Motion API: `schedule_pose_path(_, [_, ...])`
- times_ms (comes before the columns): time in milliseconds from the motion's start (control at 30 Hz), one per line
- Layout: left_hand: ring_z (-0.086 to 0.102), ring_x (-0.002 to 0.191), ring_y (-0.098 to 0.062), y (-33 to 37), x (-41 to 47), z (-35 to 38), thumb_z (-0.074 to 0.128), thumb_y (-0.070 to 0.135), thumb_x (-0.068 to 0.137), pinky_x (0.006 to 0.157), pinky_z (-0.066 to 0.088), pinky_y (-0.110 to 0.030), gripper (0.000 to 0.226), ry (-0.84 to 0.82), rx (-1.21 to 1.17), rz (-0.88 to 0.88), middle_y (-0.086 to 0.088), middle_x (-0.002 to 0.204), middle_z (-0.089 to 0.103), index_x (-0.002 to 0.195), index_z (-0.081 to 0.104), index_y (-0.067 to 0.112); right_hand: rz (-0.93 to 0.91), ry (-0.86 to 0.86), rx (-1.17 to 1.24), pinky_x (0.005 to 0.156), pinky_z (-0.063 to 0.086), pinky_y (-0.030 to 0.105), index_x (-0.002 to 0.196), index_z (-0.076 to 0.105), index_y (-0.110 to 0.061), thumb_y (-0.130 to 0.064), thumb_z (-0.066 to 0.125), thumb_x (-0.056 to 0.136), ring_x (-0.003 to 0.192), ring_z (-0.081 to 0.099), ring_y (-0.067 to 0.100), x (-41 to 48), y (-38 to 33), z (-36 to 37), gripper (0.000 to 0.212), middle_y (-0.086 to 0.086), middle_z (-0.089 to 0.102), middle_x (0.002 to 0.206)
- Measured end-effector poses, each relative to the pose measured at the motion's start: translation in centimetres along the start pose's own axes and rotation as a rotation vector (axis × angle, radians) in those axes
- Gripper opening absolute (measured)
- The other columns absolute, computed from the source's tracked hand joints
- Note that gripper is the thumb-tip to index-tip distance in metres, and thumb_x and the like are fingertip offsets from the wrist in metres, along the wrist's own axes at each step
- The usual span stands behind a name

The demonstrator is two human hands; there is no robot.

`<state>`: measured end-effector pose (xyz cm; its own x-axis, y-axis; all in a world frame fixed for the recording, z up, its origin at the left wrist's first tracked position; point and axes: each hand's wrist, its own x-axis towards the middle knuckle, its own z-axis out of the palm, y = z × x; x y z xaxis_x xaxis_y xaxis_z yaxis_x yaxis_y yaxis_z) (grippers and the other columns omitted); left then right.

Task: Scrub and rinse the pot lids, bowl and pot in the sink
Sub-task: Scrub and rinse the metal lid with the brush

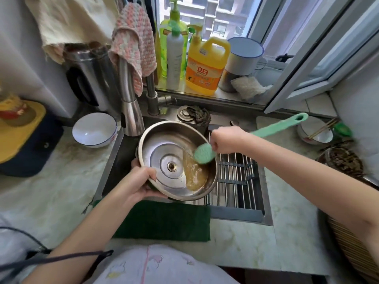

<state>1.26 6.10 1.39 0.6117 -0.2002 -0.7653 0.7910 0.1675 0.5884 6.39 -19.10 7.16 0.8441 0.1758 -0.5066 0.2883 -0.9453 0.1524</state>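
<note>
A steel pot lid point(164, 146) is held upside down over the sink point(242, 216), its central knob screw facing me. Brown dirty water pools in its lower right part. My left hand point(141, 181) grips the lid's near left rim. My right hand point(227, 140) grips the green long-handled brush point(272, 130), whose round green head point(204, 153) touches the lid's right inner side. A white bowl with a blue rim point(94, 130) stands on the counter left of the sink.
The faucet point(131, 103) stands just behind the lid's left side. A wire rack point(235, 181) lies in the sink on the right. A dark green cloth point(164, 220) hangs over the sink's front edge. Detergent bottles point(205, 66) line the windowsill. Another bowl with chopsticks point(315, 134) sits at the right.
</note>
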Motion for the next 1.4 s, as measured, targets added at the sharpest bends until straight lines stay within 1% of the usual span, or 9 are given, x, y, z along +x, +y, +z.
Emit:
schedule_pose_path(100, [0.049, 0.108, -0.051, 0.3, -0.2, 0.4, 0.038, -0.015, 0.072, 0.058, 0.052, -0.063, 0.075, -0.002, 0.048, 0.024, -0.014, 0.122, 0.041, 0.129, 0.033, 0.034, 0.02, -0.166, 0.006, 0.073, 0.054, 0.034, 0.103, 0.07, -0.016, -0.025, 0.063, 0.086, 0.085, 0.064, 0.022, -0.5, 0.1, 0.2, 0.021, 0.002, 0.067, 0.091])
schedule_pose_path(267, [0.048, 0.107, -0.046, 0.2, -0.5, 1.8, 0.035, -0.013, 0.076, 0.066, 0.052, -0.066, 0.063, -0.07, 0.187, 0.005, -0.01, 0.117, 0.038, 0.12, 0.03, 0.032, -0.138, 0.404, -0.366, 0.052, 0.04, 0.03, 0.093, 0.069, -0.017, -0.013, 0.065, 0.082, 0.071, 0.069, 0.026, 1.0, 0.4, 0.0, 0.012, 0.001, 0.067, 0.082])
schedule_pose_path(367, [0.047, 0.108, -0.044, 0.2, -0.3, 2.4, 0.036, -0.012, 0.077, 0.059, 0.055, -0.058, 0.069, -0.039, 0.222, 0.055, -0.01, 0.12, 0.038, 0.127, 0.027, 0.035, -0.247, 0.557, -0.361, 0.046, 0.037, 0.028, 0.091, 0.07, -0.016, -0.013, 0.065, 0.08, 0.054, 0.065, 0.025, 1.3, 0.9, 0.8, 0.012, 0.001, 0.062, 0.073])
schedule_pose_path(533, [0.048, 0.096, -0.033, 0.0, 0.0, 2.3, 0.034, -0.014, 0.076, 0.051, 0.055, -0.05, 0.076, 0.038, 0.057, 0.156, -0.002, 0.112, 0.04, 0.135, 0.025, 0.033, 0.029, 0.205, -0.014, 0.062, 0.045, 0.03, 0.105, 0.065, -0.013, -0.016, 0.054, 0.09, 0.087, 0.065, 0.028, -0.7, 0.6, 2.9, 0.019, 0.005, 0.066, 0.096])
schedule_pose_path(800, [0.05, 0.108, -0.03, -2.6, 0.0, 3.0, 0.039, -0.015, 0.075, 0.065, 0.058, -0.05, 0.089, 0.048, 0.032, 0.262, -0.004, 0.128, 0.04, 0.139, 0.02, 0.045, 0.035, -0.295, 0.727, 0.06, 0.047, 0.026, 0.088, 0.069, -0.016, -0.022, 0.065, 0.089, 0.072, 0.056, 0.014, -3.0, -0.8, 4.8, 0.007, 0.004, 0.065, 0.089])
schedule_pose_path(1000, [0.055, 0.099, -0.021, -3.0, 0.0, 3.6, 0.036, -0.018, 0.078, 0.053, 0.056, -0.033, 0.086, 0.057, -0.048, 0.311, -0.005, 0.133, 0.043, 0.143, 0.02, 0.036, 0.041, -0.254, 1.043, 0.043, 0.042, 0.019, 0.093, 0.068, -0.015, -0.022, 0.063, 0.09, 0.05, 0.049, 0.009, -4.8, -4.1, 5.0, 0.009, -0.004, 0.059, 0.069])
schedule_pose_path(1100, [0.053, 0.102, -0.022, -2.9, -0.1, 3.2, 0.035, -0.018, 0.078, 0.053, 0.055, -0.033, 0.086, 0.031, -0.067, 0.326, -0.005, 0.132, 0.043, 0.141, 0.02, 0.038, 0.088, -0.118, 0.702, 0.066, 0.056, 0.031, 0.092, 0.071, -0.018, -0.025, 0.065, 0.088, 0.076, 0.064, 0.016, -5.1, -2.1, 4.8, 0.01, -0.002, 0.069, 0.092])
schedule_pose_path(1267, [0.053, 0.105, -0.025, -3.2, 0.3, 3.0, 0.036, -0.017, 0.077, 0.058, 0.056, -0.037, 0.087, -0.002, -0.025, 0.36, -0.004, 0.129, 0.046, 0.14, 0.023, 0.041, 0.189, 0.038, 0.332, 0.073, 0.057, 0.036, 0.096, 0.07, -0.02, -0.024, 0.063, 0.086, 0.084, 0.063, 0.018, -5.4, -0.7, 4.1, 0.012, 0.0, 0.068, 0.098])
schedule_pose_path(1400, [0.055, 0.098, -0.023, -3.8, 1.1, 3.0, 0.036, -0.016, 0.078, 0.054, 0.054, -0.03, 0.084, -0.014, -0.025, 0.32, -0.004, 0.123, 0.051, 0.143, 0.024, 0.034, 0.078, -0.168, 0.782, 0.063, 0.053, 0.029, 0.09, 0.069, -0.014, -0.023, 0.063, 0.089, 0.07, 0.06, 0.013, -5.8, -3.4, 4.1, 0.011, 0.002, 0.069, 0.091])
